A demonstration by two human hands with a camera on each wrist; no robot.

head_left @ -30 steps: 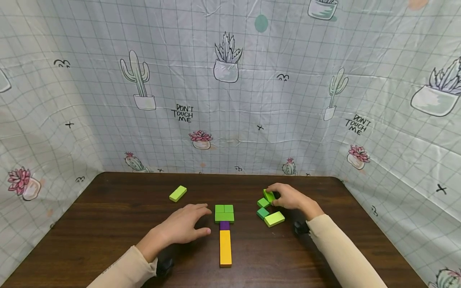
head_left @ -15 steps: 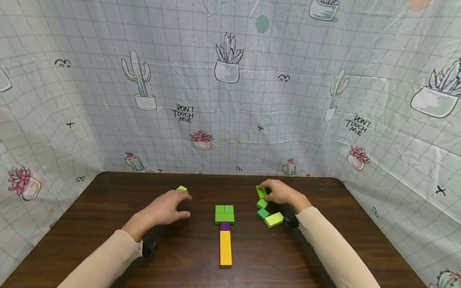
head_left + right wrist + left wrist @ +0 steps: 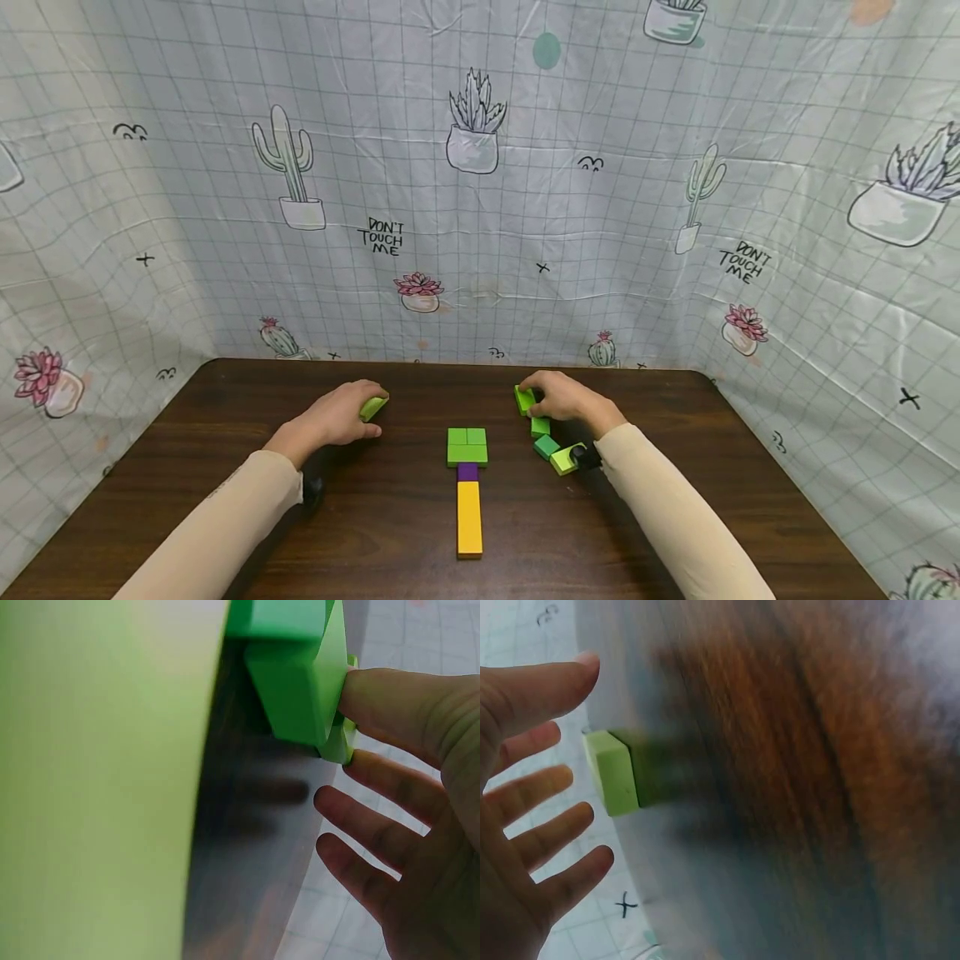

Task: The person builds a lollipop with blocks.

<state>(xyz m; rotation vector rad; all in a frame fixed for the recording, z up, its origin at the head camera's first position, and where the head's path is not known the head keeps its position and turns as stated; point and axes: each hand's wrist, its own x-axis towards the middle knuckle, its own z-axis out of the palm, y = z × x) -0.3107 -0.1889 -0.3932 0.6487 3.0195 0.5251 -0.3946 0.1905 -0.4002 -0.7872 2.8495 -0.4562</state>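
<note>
My left hand hovers at a yellow-green wooden block on the table's back left. In the left wrist view its fingers are spread beside that block, thumb apart from it. On the right, my right hand pinches a bright green block between thumb and forefinger, the other fingers stretched out. Just in front lie a small green block, a darker green block and a yellow-green block, which the wrist camera partly hides. The right wrist view shows the small green block near my thumb.
Between the hands, several green blocks form a square, with a purple block and a long orange-yellow block in line toward me. Behind the dark wooden table hangs a cactus-print cloth.
My left hand has moved back and left from beside the green square to the yellow-green block. My right hand has slid the bright green block left; the small green block beside it shifted slightly left.
</note>
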